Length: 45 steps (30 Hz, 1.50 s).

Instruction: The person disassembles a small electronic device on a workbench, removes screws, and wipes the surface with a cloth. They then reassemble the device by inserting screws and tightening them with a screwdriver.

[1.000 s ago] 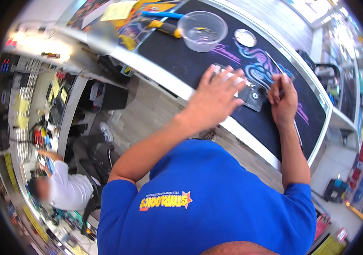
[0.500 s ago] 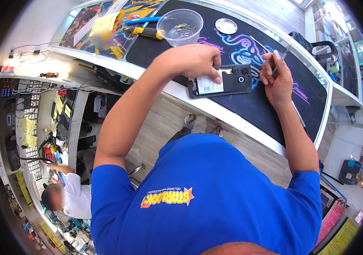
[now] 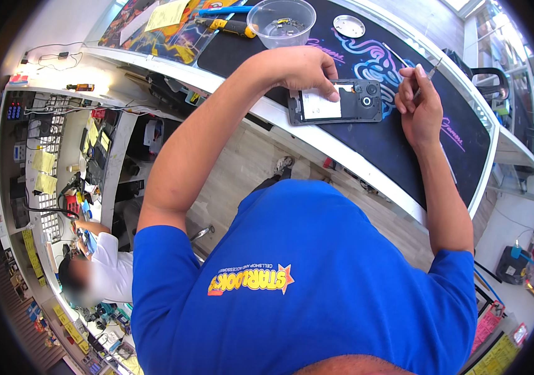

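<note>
An opened smartphone (image 3: pixel 354 107) lies near the front edge of the bench, its back cover off. A white-labelled battery (image 3: pixel 320 105) fills its left part, and round camera parts sit at its right. My left hand (image 3: pixel 304 70) is closed at the phone's far edge, with the thumb over the battery; the other fingertips are partly hidden. To the right, above the mat, my right hand (image 3: pixel 422 106) grips a slim metal pointed tool (image 3: pixel 435 67) between bent fingers, its tip pointing up and away from the phone.
A clear plastic tub (image 3: pixel 281 25) with small parts stands beyond my left hand, beside a yellow-and-black screwdriver (image 3: pixel 232 27). A small round dish (image 3: pixel 349 26) sits on the black mat (image 3: pixel 398 159). At the far left, a person in white (image 3: pixel 112 269) works at another bench.
The view has shifted, so the bench and phone appear slightly higher and further right. My left hand stays at the phone, and my right hand still holds the tool beside it.
</note>
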Tool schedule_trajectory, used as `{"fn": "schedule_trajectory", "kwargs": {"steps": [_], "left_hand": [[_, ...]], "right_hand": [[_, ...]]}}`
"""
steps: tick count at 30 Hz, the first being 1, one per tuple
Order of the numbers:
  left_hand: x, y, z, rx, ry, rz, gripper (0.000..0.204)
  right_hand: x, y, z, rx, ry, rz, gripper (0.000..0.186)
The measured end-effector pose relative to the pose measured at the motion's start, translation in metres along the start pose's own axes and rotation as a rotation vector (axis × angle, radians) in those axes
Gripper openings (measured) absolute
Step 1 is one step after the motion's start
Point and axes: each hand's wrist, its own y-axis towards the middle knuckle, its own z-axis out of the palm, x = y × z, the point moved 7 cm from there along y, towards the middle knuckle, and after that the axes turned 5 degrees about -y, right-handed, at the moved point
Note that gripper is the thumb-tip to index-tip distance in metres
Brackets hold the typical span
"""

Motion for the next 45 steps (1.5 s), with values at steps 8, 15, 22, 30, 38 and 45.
{"fn": "schedule_trajectory", "kwargs": {"steps": [8, 15, 22, 30, 38, 45], "left_hand": [[0.001, 0.009, 0.002, 0.044, 0.042, -0.046, 0.044], [0.018, -0.020, 0.001, -0.067, -0.397, 0.105, 0.038], [-0.006, -0.039, 0.038, -0.455, -1.272, 0.522, 0.044], [-0.021, -0.039, 0.049, -0.531, -0.998, 0.479, 0.040], [-0.008, -0.045, 0.050, -0.509, -1.042, 0.454, 0.034], [0.022, -0.083, 0.036, -0.698, -1.329, 0.612, 0.033]], "right_hand": [[0.000, 0.000, 0.001, 0.023, 0.008, 0.002, 0.042], [0.002, -0.002, 0.004, -0.048, -0.020, 0.049, 0.041], [0.001, -0.035, 0.056, 0.108, -0.294, 0.184, 0.043], [-0.008, -0.041, 0.057, 0.139, -0.353, 0.173, 0.031], [-0.014, -0.040, 0.055, 0.307, -0.108, 0.232, 0.042], [-0.019, -0.030, 0.031, 0.253, -0.007, 0.144, 0.053]]}}
